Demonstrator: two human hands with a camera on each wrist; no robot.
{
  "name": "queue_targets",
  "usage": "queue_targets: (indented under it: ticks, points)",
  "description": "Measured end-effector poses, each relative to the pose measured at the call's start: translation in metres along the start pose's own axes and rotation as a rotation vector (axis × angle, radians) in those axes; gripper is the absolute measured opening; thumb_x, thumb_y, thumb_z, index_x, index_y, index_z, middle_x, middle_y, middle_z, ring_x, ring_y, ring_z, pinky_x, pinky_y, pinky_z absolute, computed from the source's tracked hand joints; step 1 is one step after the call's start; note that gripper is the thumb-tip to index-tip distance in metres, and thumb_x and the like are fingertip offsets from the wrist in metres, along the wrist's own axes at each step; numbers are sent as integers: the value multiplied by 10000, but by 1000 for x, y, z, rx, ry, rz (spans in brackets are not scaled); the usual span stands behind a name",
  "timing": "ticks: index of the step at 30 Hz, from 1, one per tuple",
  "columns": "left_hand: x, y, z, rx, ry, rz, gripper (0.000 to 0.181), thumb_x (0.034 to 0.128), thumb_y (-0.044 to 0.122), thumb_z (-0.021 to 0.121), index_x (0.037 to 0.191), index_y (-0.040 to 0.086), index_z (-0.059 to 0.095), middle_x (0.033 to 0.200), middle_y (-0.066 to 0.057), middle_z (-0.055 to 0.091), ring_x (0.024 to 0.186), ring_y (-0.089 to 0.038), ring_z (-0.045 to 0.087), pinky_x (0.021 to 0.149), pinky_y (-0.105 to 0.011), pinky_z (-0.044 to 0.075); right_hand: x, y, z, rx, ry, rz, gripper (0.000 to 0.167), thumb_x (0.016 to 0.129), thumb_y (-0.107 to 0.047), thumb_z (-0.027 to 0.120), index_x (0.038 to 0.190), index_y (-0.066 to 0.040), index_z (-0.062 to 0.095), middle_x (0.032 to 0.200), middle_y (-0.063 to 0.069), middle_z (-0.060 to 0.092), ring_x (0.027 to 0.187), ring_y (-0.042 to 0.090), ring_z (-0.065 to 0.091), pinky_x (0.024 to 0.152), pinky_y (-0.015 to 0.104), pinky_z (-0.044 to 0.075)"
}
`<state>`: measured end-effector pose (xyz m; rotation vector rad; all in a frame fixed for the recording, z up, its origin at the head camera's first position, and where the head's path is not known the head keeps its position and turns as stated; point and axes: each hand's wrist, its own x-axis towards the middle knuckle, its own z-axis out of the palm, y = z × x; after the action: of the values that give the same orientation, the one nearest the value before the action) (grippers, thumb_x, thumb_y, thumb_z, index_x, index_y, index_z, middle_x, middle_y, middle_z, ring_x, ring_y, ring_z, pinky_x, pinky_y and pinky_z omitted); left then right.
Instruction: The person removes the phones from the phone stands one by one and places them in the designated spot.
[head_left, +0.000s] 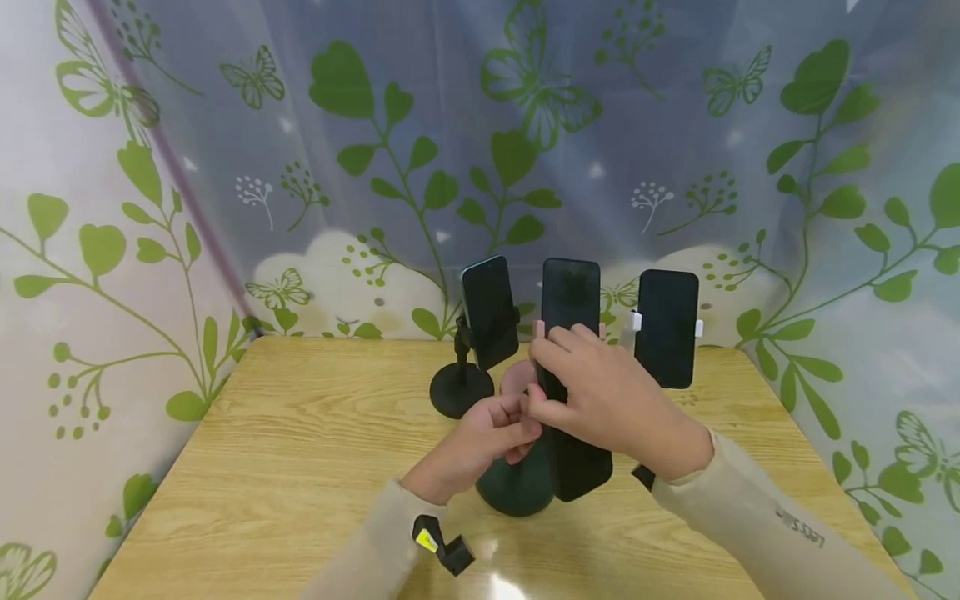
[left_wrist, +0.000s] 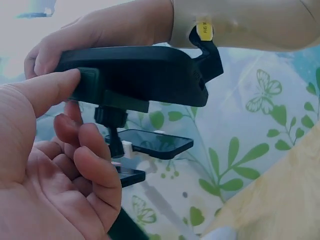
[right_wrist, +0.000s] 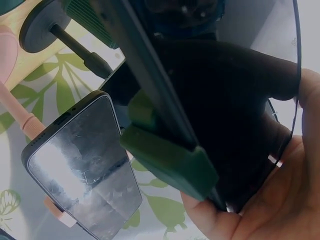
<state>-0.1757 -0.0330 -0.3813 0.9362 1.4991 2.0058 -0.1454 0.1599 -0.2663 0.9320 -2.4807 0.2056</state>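
A black smartphone (head_left: pixel 579 471) is in the green clamp (left_wrist: pixel 89 86) of a phone stand, whose dark green round base (head_left: pixel 516 492) rests on the table. My right hand (head_left: pixel 607 396) grips this phone from its far side, with the fingers over its upper part. From the left, my left hand (head_left: pixel 487 433) holds the clamp's end; its thumb (left_wrist: pixel 52 90) lies on the green jaw and the other fingers curl below. A black knob (left_wrist: pixel 111 116) joins the clamp to the stem. In the right wrist view the green clamp (right_wrist: pixel 170 160) overlaps the phone's edge.
Behind stand another phone (head_left: pixel 572 287) in a pink holder, a phone (head_left: pixel 491 312) on a black stand (head_left: pixel 461 390) to the left, and a phone (head_left: pixel 667 329) in a white clamp to the right. A leaf-patterned curtain (head_left: pixel 450 125) closes off the wooden table's (head_left: pixel 315 433) back.
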Motion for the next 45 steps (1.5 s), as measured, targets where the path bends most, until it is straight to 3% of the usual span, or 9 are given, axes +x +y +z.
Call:
queue_targets:
  ticks: [6,11,14,16,20,27,32,39,45]
  points:
    - [-1,4,-5,102,34,37,305,1027,294,675,999,2,588,762,28,486,648,-119,435,649,-242,394,-2,0,-1,-3,-10,-10,106,942,-249,652,955,-164,589,811,-46,437,694,156,363,507,257,322]
    - [-1,4,-7,235,168,172,266,1025,244,681,1012,6,564,772,-2,495,655,-118,448,634,-231,397,-2,0,-1,-6,-17,-18,107,948,-261,652,970,-169,600,826,-47,458,704,153,377,516,258,332]
    - [0,4,-7,352,249,244,288,1011,277,700,1099,38,566,856,-40,525,734,-136,490,665,-234,425,-2,0,0,-8,-8,-29,109,950,-261,648,955,-169,589,821,-44,455,702,153,380,515,258,329]
    - [1,2,-7,414,266,259,335,1007,300,703,1201,64,567,955,-56,563,831,-153,536,738,-255,483,-3,0,1,-11,1,-39,109,953,-262,643,951,-170,585,822,-47,456,700,151,380,510,255,326]
    - [2,1,-7,491,238,250,474,1005,366,697,1400,163,533,1243,-33,578,1111,-194,576,965,-357,530,-5,2,2,-23,20,-55,108,955,-257,631,937,-169,571,811,-49,450,684,144,367,501,251,312]
    - [2,1,-5,540,130,212,734,954,568,681,1565,271,404,1578,56,395,1449,-192,415,1184,-462,362,-8,6,5,-28,56,-89,91,952,-234,621,927,-159,575,804,-46,455,671,137,348,493,244,302]
    - [3,-5,-6,622,54,226,723,952,601,656,1567,308,413,1610,109,381,1442,-142,414,1162,-445,380,-11,7,7,-11,83,-125,61,947,-217,621,939,-162,596,807,-44,460,673,129,342,496,235,303]
    - [2,-3,-4,580,119,129,575,960,351,760,1483,301,525,1508,118,502,1356,-129,515,1119,-398,441,-13,7,6,14,128,-144,78,935,-206,617,981,-148,640,843,-38,503,706,129,370,507,232,341]
    - [5,-2,-6,541,125,110,549,964,338,758,1460,253,539,1497,78,505,1326,-145,541,1100,-370,460,-14,6,3,21,185,-181,131,911,-196,639,1012,-119,669,869,-14,534,715,145,401,514,249,391]
